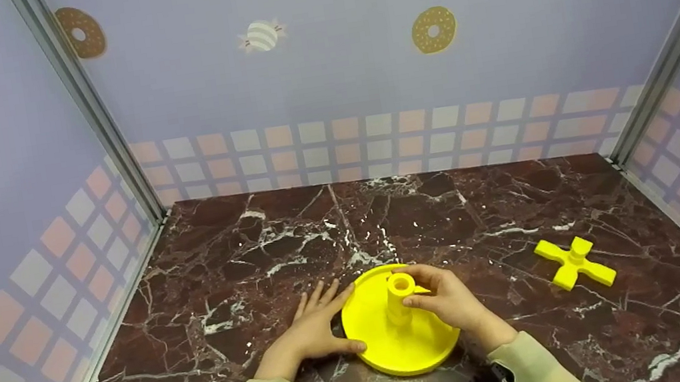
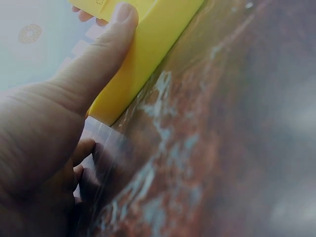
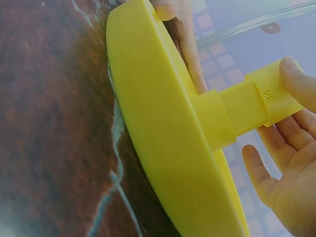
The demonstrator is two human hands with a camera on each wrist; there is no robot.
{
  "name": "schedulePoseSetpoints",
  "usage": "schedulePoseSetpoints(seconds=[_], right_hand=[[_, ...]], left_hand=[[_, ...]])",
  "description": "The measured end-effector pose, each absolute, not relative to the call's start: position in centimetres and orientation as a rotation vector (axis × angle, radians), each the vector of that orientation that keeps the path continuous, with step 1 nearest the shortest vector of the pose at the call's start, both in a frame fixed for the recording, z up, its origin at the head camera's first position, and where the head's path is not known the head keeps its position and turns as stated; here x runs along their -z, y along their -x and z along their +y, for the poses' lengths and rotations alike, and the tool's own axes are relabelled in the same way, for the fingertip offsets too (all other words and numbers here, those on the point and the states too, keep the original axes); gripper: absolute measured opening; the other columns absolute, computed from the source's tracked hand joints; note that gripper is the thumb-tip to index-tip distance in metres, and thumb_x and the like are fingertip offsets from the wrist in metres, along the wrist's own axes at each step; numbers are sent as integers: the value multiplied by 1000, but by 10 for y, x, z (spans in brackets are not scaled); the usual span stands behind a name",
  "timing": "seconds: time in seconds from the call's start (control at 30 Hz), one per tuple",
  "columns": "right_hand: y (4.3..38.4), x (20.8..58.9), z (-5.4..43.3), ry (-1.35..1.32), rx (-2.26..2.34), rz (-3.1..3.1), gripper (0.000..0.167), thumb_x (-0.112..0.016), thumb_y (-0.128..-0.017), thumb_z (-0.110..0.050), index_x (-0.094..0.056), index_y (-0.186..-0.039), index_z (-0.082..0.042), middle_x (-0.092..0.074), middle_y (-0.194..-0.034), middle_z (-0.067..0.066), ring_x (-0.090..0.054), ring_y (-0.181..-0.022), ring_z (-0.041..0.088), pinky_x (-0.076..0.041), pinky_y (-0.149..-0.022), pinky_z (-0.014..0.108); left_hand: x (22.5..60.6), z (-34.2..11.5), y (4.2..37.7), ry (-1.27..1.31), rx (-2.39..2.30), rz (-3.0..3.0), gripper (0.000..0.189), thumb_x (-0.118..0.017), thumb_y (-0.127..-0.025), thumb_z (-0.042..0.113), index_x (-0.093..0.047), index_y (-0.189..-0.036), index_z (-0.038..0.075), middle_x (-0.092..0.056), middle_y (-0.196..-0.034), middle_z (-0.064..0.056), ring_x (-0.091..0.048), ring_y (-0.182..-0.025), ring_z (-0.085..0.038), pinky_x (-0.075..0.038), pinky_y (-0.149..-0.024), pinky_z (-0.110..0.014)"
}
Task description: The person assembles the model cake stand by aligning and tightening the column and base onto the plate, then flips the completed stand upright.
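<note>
A round yellow base [image 1: 366, 322] with a raised rim lies flat on the table, and a yellow post rises from its middle. My left hand [image 1: 307, 334] rests at the base's left side, fingers spread, thumb along the rim. At the top of the post is a hollow yellow tube [image 1: 400, 293], marked "34" in the right wrist view. My right hand [image 1: 454, 302] pinches this tube between thumb and fingers. Below the tube [image 3: 271, 94], a narrower flat-sided section [image 3: 244, 108] shows above a thicker round collar [image 3: 212, 121]. The left wrist view catches the left thumb [image 2: 94, 64] against the rim.
A yellow cross-shaped piece [image 1: 570, 266] with a short hub lies on the table to the right. White flecks [image 1: 385, 238] are scattered behind the base. Patterned purple walls [image 1: 337, 83] enclose the dark marbled table [image 1: 202, 353] at the back and sides.
</note>
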State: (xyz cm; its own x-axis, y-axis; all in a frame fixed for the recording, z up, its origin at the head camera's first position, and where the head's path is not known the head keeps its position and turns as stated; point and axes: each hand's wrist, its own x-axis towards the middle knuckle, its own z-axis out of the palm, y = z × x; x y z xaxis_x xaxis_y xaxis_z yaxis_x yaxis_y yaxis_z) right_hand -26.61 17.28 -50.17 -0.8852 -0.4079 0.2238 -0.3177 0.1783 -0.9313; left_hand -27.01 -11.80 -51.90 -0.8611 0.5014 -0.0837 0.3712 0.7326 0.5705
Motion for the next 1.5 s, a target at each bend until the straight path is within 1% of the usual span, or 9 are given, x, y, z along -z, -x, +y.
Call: schedulePoseSetpoints(seconds=[0.3, 0.53, 0.6, 0.73, 0.83, 1.13, 1.3, 1.4, 1.5], right_hand=[[265, 503, 172, 731, 1843, 2354, 49, -74, -93, -9, -58, -136, 8, -65, -131, 29, -65, -116, 10, -54, -102, 22], [265, 503, 170, 704, 1829, 2375, 48, -75, -93, -9, -59, -134, 8, -66, -128, 28, -66, -118, 21, -56, -103, 27], [265, 503, 170, 707, 1836, 2370, 48, -75, -92, -10, -59, -134, 8, -66, -128, 28, -66, -117, 19, -56, -102, 26], [265, 503, 170, 730, 1855, 2359, 48, -75, -92, -9, -59, -133, 9, -66, -127, 30, -65, -113, 8, -55, -100, 21], [266, 504, 170, 750, 1857, 2362, 48, -75, -92, -8, -59, -133, 9, -66, -128, 30, -64, -112, 4, -54, -101, 21], [268, 502, 170, 725, 1822, 2367, 49, -77, -91, -11, -60, -133, 8, -67, -130, 28, -65, -115, 7, -52, -105, 25], [269, 499, 177, 738, 1823, 2350, 56, -78, -90, -11, -57, -138, 10, -65, -135, 28, -66, -117, 6, -54, -107, 29], [269, 497, 187, 744, 1849, 2344, 55, -77, -91, -10, -57, -139, 8, -62, -139, 28, -67, -120, 11, -55, -107, 31], [268, 495, 202, 734, 1903, 2310, 48, -72, -94, -7, -59, -138, 7, -61, -140, 30, -67, -123, 22, -55, -106, 29]], left_hand=[[519, -118, 270, -692, -832, 2705, 113, -83, -74, 65, -27, -165, 26, -14, -173, -16, -2, -161, -44, 2, -129, -66], [519, -118, 270, -690, -829, 2707, 113, -82, -74, 66, -27, -165, 28, -15, -174, -15, -2, -161, -43, 2, -129, -66], [519, -118, 270, -687, -830, 2708, 113, -82, -73, 66, -27, -165, 28, -14, -174, -14, -2, -161, -43, 2, -129, -66], [520, -119, 270, -685, -827, 2711, 114, -82, -73, 67, -27, -165, 28, -14, -174, -14, -1, -161, -43, 3, -129, -66], [520, -119, 270, -681, -820, 2713, 114, -82, -73, 68, -27, -165, 29, -14, -174, -13, -1, -161, -42, 3, -129, -65], [519, -121, 268, -687, -824, 2724, 114, -83, -73, 66, -28, -165, 27, -15, -173, -15, -2, -161, -43, 2, -129, -66], [519, -119, 270, -705, -817, 2720, 113, -82, -74, 67, -26, -165, 27, -14, -174, -14, -2, -161, -43, 2, -129, -66], [519, -118, 270, -712, -821, 2715, 114, -82, -75, 66, -26, -165, 26, -15, -173, -16, -3, -161, -44, 1, -129, -67], [519, -118, 271, -708, -816, 2716, 114, -82, -75, 65, -25, -165, 27, -15, -173, -16, -2, -161, -44, 1, -129, -66]])
